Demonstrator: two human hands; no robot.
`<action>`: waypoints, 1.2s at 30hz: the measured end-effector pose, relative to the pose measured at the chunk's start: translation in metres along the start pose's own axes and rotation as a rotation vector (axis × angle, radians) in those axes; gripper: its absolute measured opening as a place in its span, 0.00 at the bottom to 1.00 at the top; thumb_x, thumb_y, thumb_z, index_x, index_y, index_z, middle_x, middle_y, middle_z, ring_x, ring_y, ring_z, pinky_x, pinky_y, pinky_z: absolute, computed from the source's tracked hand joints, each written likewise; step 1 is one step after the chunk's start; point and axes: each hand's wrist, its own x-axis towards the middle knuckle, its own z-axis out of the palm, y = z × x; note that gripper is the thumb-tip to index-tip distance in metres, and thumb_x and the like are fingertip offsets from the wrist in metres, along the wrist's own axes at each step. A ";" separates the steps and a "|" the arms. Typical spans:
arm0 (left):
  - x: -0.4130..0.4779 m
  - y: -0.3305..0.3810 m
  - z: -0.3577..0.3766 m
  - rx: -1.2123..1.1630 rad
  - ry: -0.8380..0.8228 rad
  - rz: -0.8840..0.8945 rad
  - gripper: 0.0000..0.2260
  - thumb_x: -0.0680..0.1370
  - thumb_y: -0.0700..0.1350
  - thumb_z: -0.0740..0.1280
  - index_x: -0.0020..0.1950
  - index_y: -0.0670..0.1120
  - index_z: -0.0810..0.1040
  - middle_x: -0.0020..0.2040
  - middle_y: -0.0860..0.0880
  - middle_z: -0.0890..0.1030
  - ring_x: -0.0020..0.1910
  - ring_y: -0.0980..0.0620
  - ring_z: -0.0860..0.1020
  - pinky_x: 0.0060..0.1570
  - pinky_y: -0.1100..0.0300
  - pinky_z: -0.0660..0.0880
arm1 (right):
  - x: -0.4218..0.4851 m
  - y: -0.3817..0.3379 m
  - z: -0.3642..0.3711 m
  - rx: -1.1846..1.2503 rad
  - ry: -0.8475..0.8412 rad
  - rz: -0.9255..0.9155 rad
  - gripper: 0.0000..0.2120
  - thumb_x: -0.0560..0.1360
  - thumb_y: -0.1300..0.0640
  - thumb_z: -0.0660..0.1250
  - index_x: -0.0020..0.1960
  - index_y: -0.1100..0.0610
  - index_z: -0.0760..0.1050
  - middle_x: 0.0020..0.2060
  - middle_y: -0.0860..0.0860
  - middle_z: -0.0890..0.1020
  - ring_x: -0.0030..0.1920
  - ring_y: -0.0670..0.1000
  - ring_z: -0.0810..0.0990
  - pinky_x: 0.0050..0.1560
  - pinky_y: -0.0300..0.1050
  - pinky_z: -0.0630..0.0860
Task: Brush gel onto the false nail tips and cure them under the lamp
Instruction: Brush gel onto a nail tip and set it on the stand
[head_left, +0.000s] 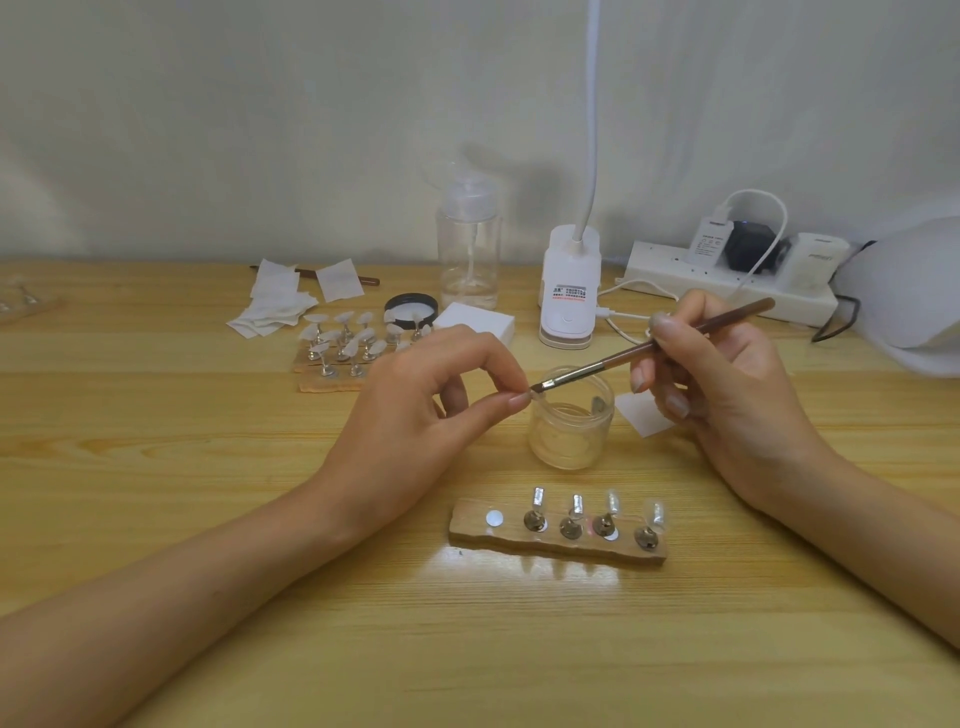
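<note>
My left hand pinches a small clear nail tip between thumb and forefinger, just above the rim of an open clear gel jar. My right hand grips a brown brush like a pen, and its bristles touch the held tip. In front of the jar lies a wooden holder strip with several metal stands; one magnet spot at its left end is bare. The white curing lamp sits at the far right edge, partly out of view.
More nail tips on stands sit on wooden strips behind my left hand. Wipes, a black jar lid, a pump bottle, a white desk lamp base, a white block and a power strip line the back.
</note>
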 end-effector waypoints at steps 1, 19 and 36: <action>0.000 0.000 0.000 0.010 0.003 0.005 0.06 0.77 0.43 0.74 0.45 0.53 0.81 0.44 0.58 0.80 0.33 0.54 0.73 0.37 0.71 0.67 | 0.000 0.000 0.000 -0.013 0.012 0.010 0.11 0.74 0.51 0.67 0.39 0.53 0.67 0.28 0.52 0.79 0.23 0.46 0.65 0.27 0.42 0.54; 0.000 0.000 0.000 0.037 0.022 0.025 0.04 0.77 0.43 0.74 0.45 0.52 0.82 0.45 0.57 0.80 0.36 0.51 0.74 0.37 0.70 0.69 | 0.001 0.000 0.000 0.028 -0.016 -0.004 0.10 0.74 0.54 0.65 0.38 0.54 0.66 0.28 0.52 0.79 0.22 0.45 0.65 0.23 0.34 0.60; 0.000 -0.001 0.000 0.008 0.010 -0.008 0.04 0.76 0.44 0.74 0.45 0.52 0.82 0.44 0.58 0.81 0.34 0.54 0.73 0.37 0.72 0.68 | 0.001 0.001 -0.001 0.038 -0.013 -0.030 0.12 0.76 0.53 0.67 0.38 0.52 0.67 0.28 0.52 0.79 0.22 0.46 0.66 0.24 0.34 0.60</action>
